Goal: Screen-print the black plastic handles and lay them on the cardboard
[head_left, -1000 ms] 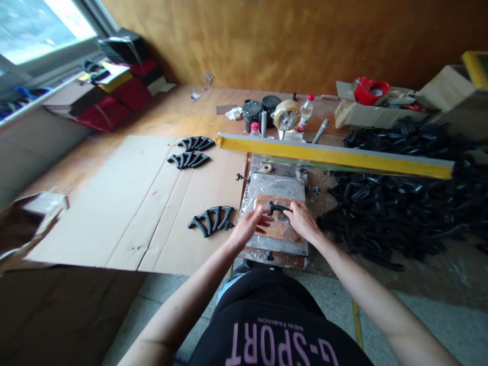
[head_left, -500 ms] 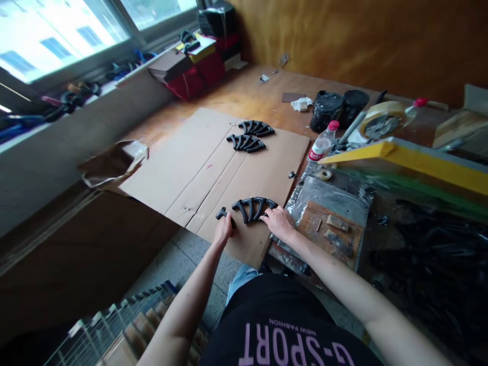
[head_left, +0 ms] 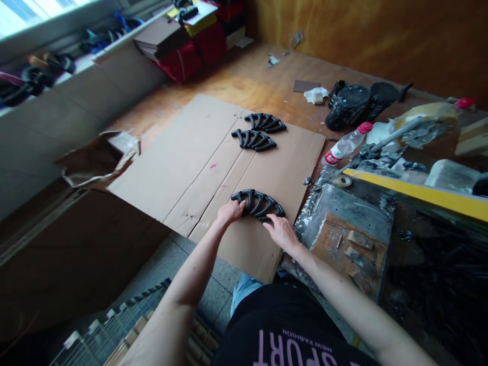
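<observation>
Near the front of the cardboard sheet (head_left: 190, 152), several curved black pieces with T-shaped ends form a fanned row (head_left: 261, 202). My left hand (head_left: 231, 211) is closed around the lower part of the leftmost piece, which lies against its neighbour. My right hand (head_left: 281, 231) rests at the right end of the row, its thumb and fingers apart and the fingertips touching the last piece. Farther back on the cardboard lie two more fanned rows of the same kind, a front row (head_left: 254, 140) and a back row (head_left: 266, 122).
Right of the cardboard are a small black scrap (head_left: 308, 181), a red-capped plastic bottle (head_left: 345, 145), a tape roll (head_left: 343, 181) and a grimy work board (head_left: 354, 203). Black containers (head_left: 348, 104) stand behind. A paper bag (head_left: 99, 160) is at the left, a wire rack (head_left: 102, 325) below.
My left hand has brought its separate black piece rightward against the left end of the near row. My right hand's fingers have loosened at the right end. The camera view has shifted.
</observation>
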Tool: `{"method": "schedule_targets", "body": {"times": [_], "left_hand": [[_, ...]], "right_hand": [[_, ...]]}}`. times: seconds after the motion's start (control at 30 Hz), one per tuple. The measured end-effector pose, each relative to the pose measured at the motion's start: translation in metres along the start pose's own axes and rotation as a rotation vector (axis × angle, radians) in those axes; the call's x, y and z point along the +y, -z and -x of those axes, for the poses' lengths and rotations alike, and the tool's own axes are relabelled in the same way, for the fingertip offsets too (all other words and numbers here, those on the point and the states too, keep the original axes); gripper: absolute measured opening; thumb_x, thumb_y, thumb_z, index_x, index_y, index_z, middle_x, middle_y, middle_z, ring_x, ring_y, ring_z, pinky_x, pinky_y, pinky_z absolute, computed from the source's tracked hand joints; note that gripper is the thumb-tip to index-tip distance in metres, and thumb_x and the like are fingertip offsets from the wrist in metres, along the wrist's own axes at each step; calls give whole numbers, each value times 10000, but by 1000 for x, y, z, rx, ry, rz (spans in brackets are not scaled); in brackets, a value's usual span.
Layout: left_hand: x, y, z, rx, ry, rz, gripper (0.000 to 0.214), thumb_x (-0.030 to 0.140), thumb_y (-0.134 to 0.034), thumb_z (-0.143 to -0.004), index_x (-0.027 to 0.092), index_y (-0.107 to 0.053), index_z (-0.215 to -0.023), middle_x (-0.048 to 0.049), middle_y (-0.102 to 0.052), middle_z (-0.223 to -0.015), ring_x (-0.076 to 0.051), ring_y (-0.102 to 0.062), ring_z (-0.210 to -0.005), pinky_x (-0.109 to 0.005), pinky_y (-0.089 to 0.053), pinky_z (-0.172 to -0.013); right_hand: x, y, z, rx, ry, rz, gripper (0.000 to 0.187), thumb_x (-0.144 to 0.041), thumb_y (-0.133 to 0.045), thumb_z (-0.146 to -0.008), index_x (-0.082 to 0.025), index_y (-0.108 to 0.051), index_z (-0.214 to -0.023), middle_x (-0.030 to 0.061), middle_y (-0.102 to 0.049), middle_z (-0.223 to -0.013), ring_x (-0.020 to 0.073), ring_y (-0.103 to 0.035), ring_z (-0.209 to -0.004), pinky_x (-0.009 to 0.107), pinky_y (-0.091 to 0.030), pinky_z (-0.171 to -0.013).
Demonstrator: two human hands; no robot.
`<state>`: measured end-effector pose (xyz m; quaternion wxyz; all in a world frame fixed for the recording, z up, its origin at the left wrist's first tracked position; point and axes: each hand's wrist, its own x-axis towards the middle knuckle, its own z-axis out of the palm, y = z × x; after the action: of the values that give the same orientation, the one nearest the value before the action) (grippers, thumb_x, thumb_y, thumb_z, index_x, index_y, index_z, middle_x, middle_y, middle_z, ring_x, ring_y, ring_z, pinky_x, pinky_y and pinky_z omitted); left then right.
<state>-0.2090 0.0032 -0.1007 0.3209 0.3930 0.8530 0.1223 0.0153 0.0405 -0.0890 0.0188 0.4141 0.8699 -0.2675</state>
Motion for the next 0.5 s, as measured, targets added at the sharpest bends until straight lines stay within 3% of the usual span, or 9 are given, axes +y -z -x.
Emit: {"method": "schedule_targets", "body": {"times": [0.1, 0.2, 0.27, 0.4, 0.5], "left_hand": [[2, -12, 26, 133, -34, -95, 545, 570, -372, -907, 126, -630, -1089, -256, -655, -1095, -378, -573, -1118, -480, -372, -956], [7, -38, 55, 277, -309, -129, 516, 520, -380, -928, 196, -582, -1275, -191, -564, -1344, -333, -486, -1261, -446, -316, -1054], [11, -57, 65, 293, -451, -141, 525, 515, -466, -900, 245, -558, -1341, -133, -480, -1461, -345, -399, -1349, -481, -229, -1125], [14, -76, 54, 339, -492, -201, 531, 496, -614, -826, 270, -603, -1307, -93, -529, -1430, -380, -376, -1362, -554, -214, -1138], [9, -64, 28, 377, -539, -256, 495, 472, -657, -801, 273, -642, -1254, -69, -580, -1379, -364, -425, -1325, -528, -296, -1114]], "right_hand": [[0, 0, 8, -6, -18, 17, 325, -381, -492, -956, -191, -577, -1205, 100, -718, -987, 240, -668, -938, 328, -485, -806], [0, 0, 15, 0, 17, 62, 236, -370, -495, -955, -206, -604, -1085, 91, -709, -969, 242, -647, -934, 336, -479, -806], [0, 0, 18, 5, 45, 84, 191, -355, -509, -950, -214, -612, -1028, 83, -702, -967, 238, -631, -948, 333, -476, -816], [0, -3, 18, 11, 47, 126, 164, -324, -530, -941, -202, -624, -998, 78, -685, -940, 226, -620, -918, 322, -482, -794], [3, -9, 16, -1, 38, 145, 171, -299, -546, -931, -179, -641, -1008, 92, -673, -968, 219, -619, -911, 316, -486, -783]]}}
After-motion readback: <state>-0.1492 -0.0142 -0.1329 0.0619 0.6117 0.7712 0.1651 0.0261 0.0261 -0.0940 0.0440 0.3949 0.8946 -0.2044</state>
